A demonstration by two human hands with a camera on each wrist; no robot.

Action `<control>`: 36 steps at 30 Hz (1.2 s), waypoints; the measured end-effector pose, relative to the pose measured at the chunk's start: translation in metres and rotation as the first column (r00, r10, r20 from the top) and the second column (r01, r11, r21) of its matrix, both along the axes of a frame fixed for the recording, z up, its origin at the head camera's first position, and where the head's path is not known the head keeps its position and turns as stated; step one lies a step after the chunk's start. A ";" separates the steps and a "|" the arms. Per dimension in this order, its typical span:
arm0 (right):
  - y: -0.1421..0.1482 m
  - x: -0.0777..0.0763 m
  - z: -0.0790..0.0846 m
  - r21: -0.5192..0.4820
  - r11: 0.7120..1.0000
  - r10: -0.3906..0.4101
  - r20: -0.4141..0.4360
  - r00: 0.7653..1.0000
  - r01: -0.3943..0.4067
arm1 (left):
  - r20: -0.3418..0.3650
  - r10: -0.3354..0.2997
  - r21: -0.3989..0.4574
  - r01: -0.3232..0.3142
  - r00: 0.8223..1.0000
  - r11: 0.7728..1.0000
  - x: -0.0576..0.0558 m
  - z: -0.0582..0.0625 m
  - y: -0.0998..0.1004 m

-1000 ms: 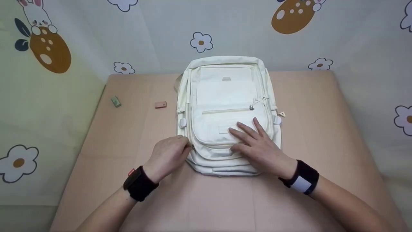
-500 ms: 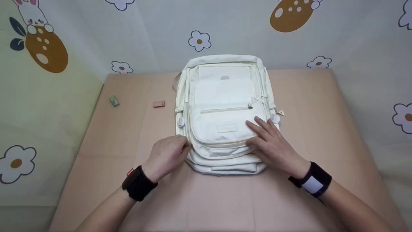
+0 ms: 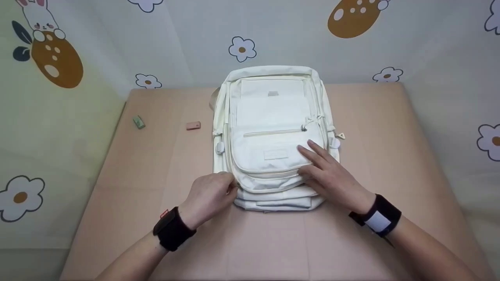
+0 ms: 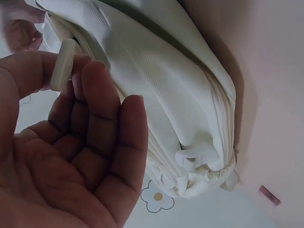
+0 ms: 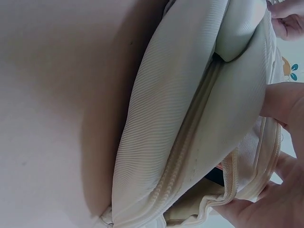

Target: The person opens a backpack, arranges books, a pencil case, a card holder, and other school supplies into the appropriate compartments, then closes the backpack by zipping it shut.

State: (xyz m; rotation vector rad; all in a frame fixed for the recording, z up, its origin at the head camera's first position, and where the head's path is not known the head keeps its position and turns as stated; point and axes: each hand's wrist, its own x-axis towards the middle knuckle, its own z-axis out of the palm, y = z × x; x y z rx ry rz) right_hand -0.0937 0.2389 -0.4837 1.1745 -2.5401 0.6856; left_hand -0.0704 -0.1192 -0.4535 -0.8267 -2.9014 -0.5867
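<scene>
One pale tab is pinched in the left hand; the right hand touches the backpack, fingers spread.

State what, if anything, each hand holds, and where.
The left hand pinches a pale tab, apparently a zip pull, spot unclear. The right hand touches the backpack, lower right; whether it grips cannot be told.

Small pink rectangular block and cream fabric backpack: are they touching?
Apart: the head view shows a strip of beige tabletop between the pink block and the backpack.
</scene>
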 end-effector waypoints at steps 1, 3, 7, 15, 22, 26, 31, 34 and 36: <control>0.000 0.000 0.000 0.002 1.000 0.001 0.005 1.000 -0.001 | -0.005 -0.006 -0.003 0.006 1.000 1.000 0.002 -0.001 0.002; 0.000 -0.001 0.000 -0.003 1.000 0.007 0.001 1.000 -0.007 | -0.012 -0.022 -0.003 0.022 1.000 1.000 0.006 -0.003 0.007; -0.001 -0.001 -0.001 -0.017 1.000 0.012 -0.006 1.000 -0.013 | -0.029 -0.083 0.014 0.083 0.996 0.996 0.012 -0.007 0.019; -0.002 -0.002 0.000 -0.044 0.999 0.026 -0.046 0.999 -0.028 | -0.084 -0.145 0.025 0.147 0.986 0.989 0.012 -0.010 0.038; 0.002 -0.001 0.003 -0.048 0.999 0.023 0.012 1.000 -0.022 | -0.032 -0.121 0.014 0.122 0.992 0.992 0.012 -0.009 0.036; 0.009 -0.002 0.006 -0.088 0.996 0.013 0.021 1.000 -0.011 | 0.002 -0.112 0.013 0.112 0.994 0.994 0.012 -0.007 0.036; 0.021 -0.004 0.005 -0.153 0.987 -0.043 0.073 0.996 0.054 | 0.007 -0.122 0.012 0.122 0.993 0.992 0.011 -0.006 0.036; 0.025 -0.006 0.004 -0.119 0.989 -0.077 0.076 0.994 0.086 | 0.007 -0.122 0.004 0.122 0.993 0.993 0.011 -0.005 0.036; 0.026 -0.008 0.003 -0.073 0.993 -0.088 0.063 0.994 0.093 | 0.010 -0.118 -0.003 0.118 0.993 0.993 0.011 -0.004 0.036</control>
